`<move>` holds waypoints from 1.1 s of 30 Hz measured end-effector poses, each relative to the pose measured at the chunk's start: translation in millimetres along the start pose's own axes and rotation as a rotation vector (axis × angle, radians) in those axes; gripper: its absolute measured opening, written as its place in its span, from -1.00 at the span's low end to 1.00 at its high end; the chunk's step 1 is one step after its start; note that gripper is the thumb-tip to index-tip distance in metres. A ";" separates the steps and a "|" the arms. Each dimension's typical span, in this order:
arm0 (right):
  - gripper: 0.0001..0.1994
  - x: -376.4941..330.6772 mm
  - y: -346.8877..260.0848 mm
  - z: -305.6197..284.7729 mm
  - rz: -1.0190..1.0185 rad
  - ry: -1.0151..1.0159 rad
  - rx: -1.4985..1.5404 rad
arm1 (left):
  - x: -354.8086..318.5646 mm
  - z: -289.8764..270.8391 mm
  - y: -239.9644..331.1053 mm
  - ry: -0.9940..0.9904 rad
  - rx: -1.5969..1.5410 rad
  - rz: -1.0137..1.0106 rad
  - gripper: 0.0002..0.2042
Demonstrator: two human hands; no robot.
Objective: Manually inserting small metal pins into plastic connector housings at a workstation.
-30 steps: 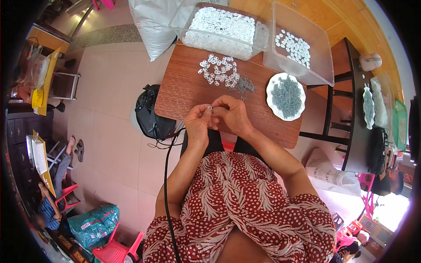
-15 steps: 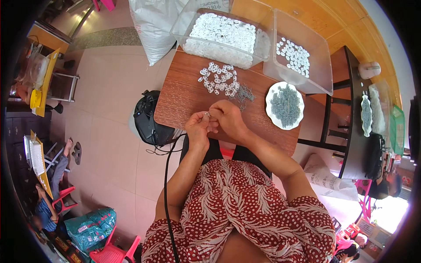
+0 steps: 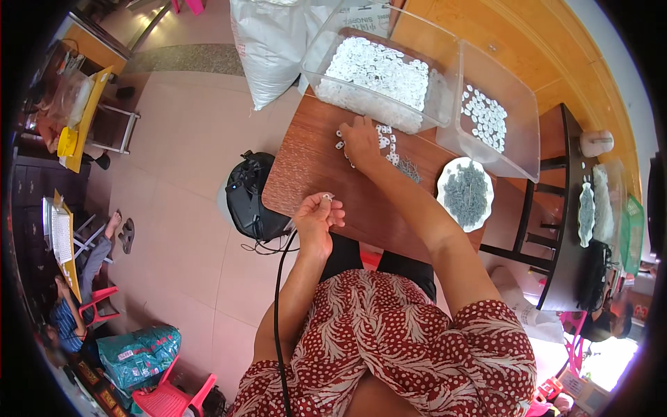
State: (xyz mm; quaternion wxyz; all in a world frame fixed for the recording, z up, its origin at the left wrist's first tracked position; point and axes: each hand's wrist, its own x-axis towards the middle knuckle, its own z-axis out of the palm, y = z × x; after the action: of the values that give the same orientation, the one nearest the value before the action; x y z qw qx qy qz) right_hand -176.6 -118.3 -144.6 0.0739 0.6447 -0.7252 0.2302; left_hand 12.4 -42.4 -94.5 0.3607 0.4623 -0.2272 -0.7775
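Right hand point(image 3: 361, 141) moved onto white pieces point(image 3: 386, 144); left hand's point(image 3: 318, 221) piece indistinct.

We see only our own front from above: a short-sleeved top in deep red, printed all over with white dots and pale, feathery leaf shapes — the pattern runs across chest and both shoulders alike. Both forearms are bare from the sleeve hems down, and neither the left hand point(image 3: 318, 221) nor the right hand point(image 3: 360, 142) shows a ring, watch or glove. Below the top's hem we wear something black — and a thin black cable point(image 3: 278, 326) trails down along our left side.
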 end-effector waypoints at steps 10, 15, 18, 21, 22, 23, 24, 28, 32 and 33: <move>-0.92 -6.4 -7.4 -30.4 0.125 -0.143 0.331 | 4.5 3.9 8.0 -0.028 -0.038 0.025 -0.91; -0.90 -45.8 -34.0 -100.3 0.110 -0.218 0.641 | 4.2 10.7 10.8 -0.040 -0.014 0.067 -0.91; -0.91 -62.5 -41.0 -114.2 0.129 -0.263 0.672 | 0.1 20.2 11.9 -0.065 0.019 0.115 -0.91; -0.92 -65.1 -47.0 -128.8 0.168 -0.264 0.753 | -6.7 25.9 11.0 -0.079 0.006 0.153 -0.92; -0.91 -64.7 -48.7 -133.8 0.237 -0.305 0.822 | -8.9 26.9 10.3 -0.083 0.008 0.155 -0.92; -0.91 -66.4 -48.9 -135.1 0.236 -0.300 0.822 | -11.6 27.5 9.6 -0.102 0.015 0.170 -0.92; -0.90 -68.4 -48.7 -135.6 0.247 -0.282 0.837 | -13.8 28.4 9.2 -0.122 0.023 0.186 -0.92; -0.90 -79.1 -52.4 -138.7 0.409 -0.323 0.982 | -22.2 31.2 10.6 -0.132 0.024 0.146 -0.92; -0.90 -87.2 -59.7 -143.2 0.372 -0.249 0.979 | -28.4 30.8 9.6 -0.138 0.066 0.217 -0.91; -0.91 -87.5 -61.1 -146.3 0.415 -0.280 0.972 | -29.5 31.5 9.9 -0.129 0.075 0.239 -0.91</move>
State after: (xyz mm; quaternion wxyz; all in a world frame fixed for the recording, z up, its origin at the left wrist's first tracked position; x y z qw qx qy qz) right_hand -131.4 19.5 -36.2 -0.3767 0.4725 -0.6501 0.4606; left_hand -2.7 -25.3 -56.6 0.4179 0.3941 -0.3322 -0.7482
